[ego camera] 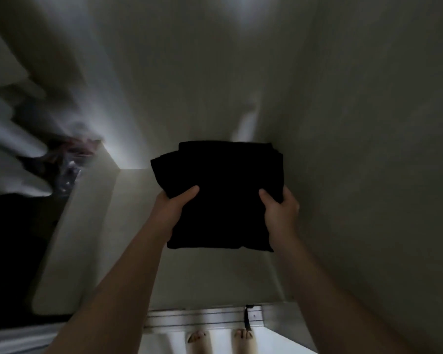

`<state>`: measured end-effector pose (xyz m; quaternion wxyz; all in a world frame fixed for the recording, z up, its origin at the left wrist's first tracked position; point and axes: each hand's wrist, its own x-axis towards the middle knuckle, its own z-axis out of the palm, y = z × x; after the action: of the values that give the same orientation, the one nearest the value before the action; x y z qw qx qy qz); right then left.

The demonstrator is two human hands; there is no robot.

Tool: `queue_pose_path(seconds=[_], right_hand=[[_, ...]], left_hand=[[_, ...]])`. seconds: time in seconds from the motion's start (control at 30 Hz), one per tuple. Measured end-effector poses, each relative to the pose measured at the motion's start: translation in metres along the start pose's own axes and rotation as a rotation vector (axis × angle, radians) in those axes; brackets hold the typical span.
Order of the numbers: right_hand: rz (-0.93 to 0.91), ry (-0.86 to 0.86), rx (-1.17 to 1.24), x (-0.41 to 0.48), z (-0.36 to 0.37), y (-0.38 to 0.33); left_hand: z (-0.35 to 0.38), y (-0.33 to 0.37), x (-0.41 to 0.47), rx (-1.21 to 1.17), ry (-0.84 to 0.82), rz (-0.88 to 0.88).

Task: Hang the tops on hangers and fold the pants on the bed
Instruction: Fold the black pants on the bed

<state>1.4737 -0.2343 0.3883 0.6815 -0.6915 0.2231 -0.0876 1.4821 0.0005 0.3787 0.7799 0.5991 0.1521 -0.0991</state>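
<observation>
- Filling most of the view, pale walls (368, 123) close round a dim recess; the blurred white shapes (13, 139) at the left cannot be made out.
- A folded black garment (223, 200) is held up in front of the walls, between both hands and above the metal floor track (202, 318).
- The left hand (172, 208) grips its left edge, thumb on top, fingers hidden beneath.
- The right hand (279, 210) grips its right edge the same way.
- Bare toes (197, 337) show on the near side of the metal floor track.
</observation>
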Motion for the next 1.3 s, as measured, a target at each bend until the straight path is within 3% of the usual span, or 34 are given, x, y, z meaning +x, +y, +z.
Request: queue_pose_path(seconds=[0.13, 0.23, 0.3, 0.37, 0.47, 0.53, 0.87, 1.1, 1.3], right_hand=[[-0.002, 0.087, -0.065, 0.060, 0.017, 0.016], [0.048, 0.087, -0.245, 0.105, 0.032, 0.037], [0.099, 0.066, -0.427, 0.122, 0.038, 0.055], [-0.025, 0.044, -0.699, 0.127, 0.043, 0.074], [-0.305, -0.066, -1.100, 0.132, 0.051, 0.101], [-0.351, -0.087, -1.240, 0.140, 0.060, 0.113], [-0.258, -0.083, -1.444, 0.189, 0.090, 0.165], [-0.075, -0.289, -1.408, 0.203, 0.083, 0.150], [0.011, -0.451, -1.434, 0.152, 0.061, 0.125]], left_hand=[[0.012, -0.004, 0.077, 0.055, 0.005, 0.007], [0.019, -0.020, 0.130, 0.187, 0.139, 0.064], [0.022, -0.038, 0.148, 0.508, 0.302, 0.108], [0.027, -0.057, 0.152, 0.937, 0.431, 0.273], [0.035, -0.081, 0.163, 1.297, 0.297, 0.602], [0.036, -0.093, 0.181, 1.436, 0.215, 0.596], [0.029, -0.143, 0.241, 1.470, 0.180, 0.477], [0.029, -0.120, 0.235, 1.486, 0.059, 0.373], [0.015, -0.112, 0.184, 1.501, -0.088, 0.139]])
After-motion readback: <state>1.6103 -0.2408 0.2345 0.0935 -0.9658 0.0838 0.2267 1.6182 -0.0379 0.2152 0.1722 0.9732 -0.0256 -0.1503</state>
